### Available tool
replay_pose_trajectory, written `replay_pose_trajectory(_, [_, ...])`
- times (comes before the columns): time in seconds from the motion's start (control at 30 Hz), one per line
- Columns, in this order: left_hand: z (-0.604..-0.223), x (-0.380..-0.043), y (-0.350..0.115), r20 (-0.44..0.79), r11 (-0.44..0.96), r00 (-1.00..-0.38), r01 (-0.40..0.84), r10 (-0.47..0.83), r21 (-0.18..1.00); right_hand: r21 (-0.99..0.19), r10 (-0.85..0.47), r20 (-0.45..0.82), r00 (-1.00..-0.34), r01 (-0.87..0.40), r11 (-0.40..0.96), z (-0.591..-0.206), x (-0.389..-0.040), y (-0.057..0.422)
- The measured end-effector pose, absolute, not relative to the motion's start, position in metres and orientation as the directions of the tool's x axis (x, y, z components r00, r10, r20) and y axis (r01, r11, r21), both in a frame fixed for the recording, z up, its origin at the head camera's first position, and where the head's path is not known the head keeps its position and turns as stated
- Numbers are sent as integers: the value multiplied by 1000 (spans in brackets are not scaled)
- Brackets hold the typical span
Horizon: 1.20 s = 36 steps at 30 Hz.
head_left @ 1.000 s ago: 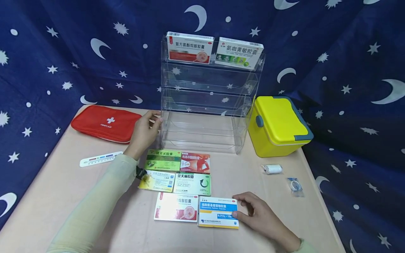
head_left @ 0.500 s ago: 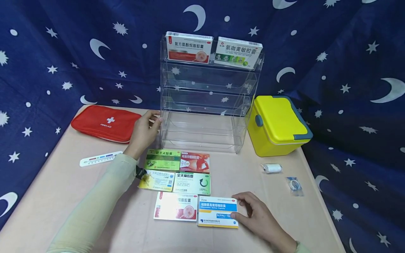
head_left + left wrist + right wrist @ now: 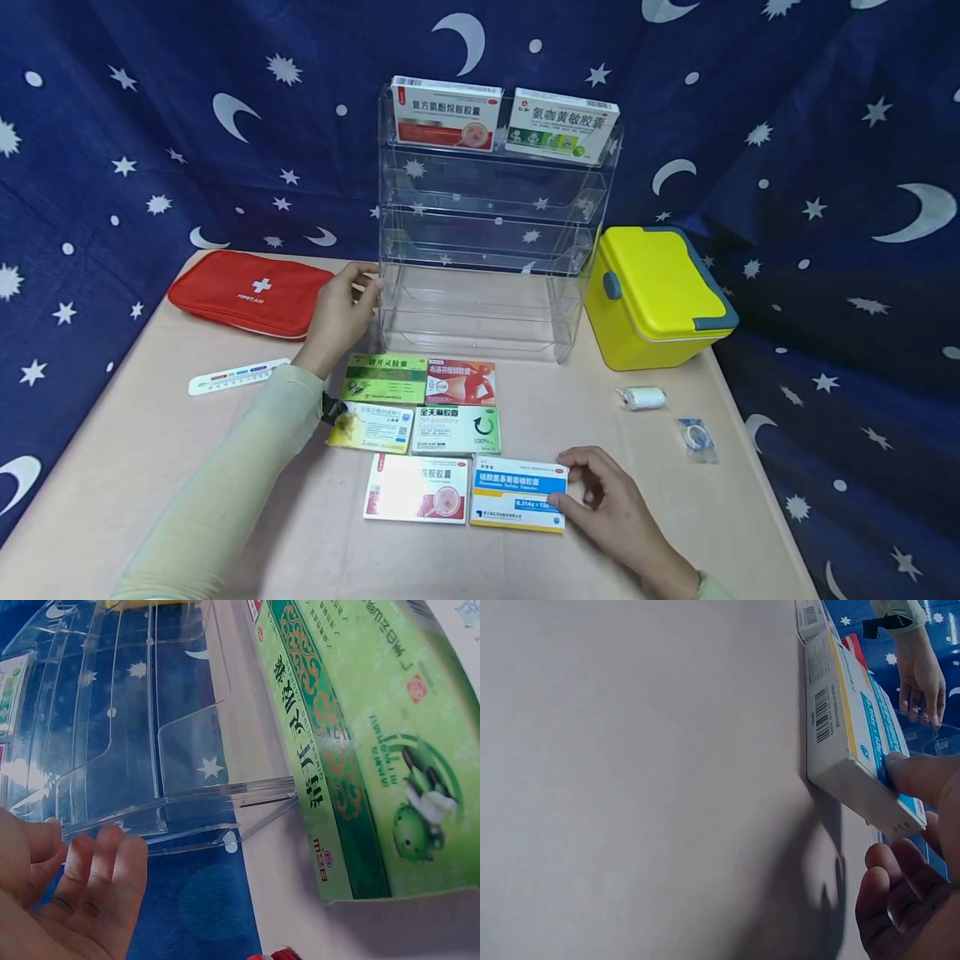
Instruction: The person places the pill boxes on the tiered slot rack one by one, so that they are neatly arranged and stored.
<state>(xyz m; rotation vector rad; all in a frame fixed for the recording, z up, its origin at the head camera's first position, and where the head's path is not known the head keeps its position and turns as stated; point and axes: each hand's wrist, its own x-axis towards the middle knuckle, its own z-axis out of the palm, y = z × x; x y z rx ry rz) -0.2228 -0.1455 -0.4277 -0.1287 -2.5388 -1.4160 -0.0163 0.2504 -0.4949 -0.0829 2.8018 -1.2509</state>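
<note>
My left hand (image 3: 345, 312) pinches the left side panel of a clear acrylic display rack (image 3: 480, 342), thumb on one face and fingers on the other. My right hand (image 3: 611, 508) grips a white, blue and yellow medicine box (image 3: 517, 512) by its right end, thumb on the front and index finger at the far corner. This box lies right beside a white and red medicine box (image 3: 416, 492). Behind them are a green and white box (image 3: 456, 433), a yellow and white box (image 3: 375, 429), a green box (image 3: 384, 379) and a red box (image 3: 461, 383).
The rack's top tier bears a red and white box (image 3: 447, 117) and a green and white box (image 3: 562, 125). A red first aid pouch (image 3: 247, 296) and a thermometer (image 3: 236, 377) lie left. A yellow case (image 3: 663, 292), a bandage roll (image 3: 643, 399) and a small packet (image 3: 698, 440) are right.
My right hand has shifted the blue and white medicine box slightly away from me, toward the back. My left hand keeps its place on the rack's side.
</note>
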Motion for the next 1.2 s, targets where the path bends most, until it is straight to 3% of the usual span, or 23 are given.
replay_pose_trajectory(0.43, [-429,-223,-146,248,527,-968,194,-33,828,-766,-100,25,-995,-84,638,-497,-15,251])
replay_pose_trajectory(0.83, [-428,-223,-146,244,530,-969,189,-36,827,-837,-307,179,-935,-309,452,-501,-9,261])
replay_pose_trajectory(1.03, [-428,-223,-146,237,530,-971,185,-32,827,-875,-303,147,-941,-267,404,-497,-15,264])
replay_pose_trajectory(1.2, [-428,-222,-146,244,528,-969,191,-32,827,-904,-275,137,-952,-234,357,-479,-42,265])
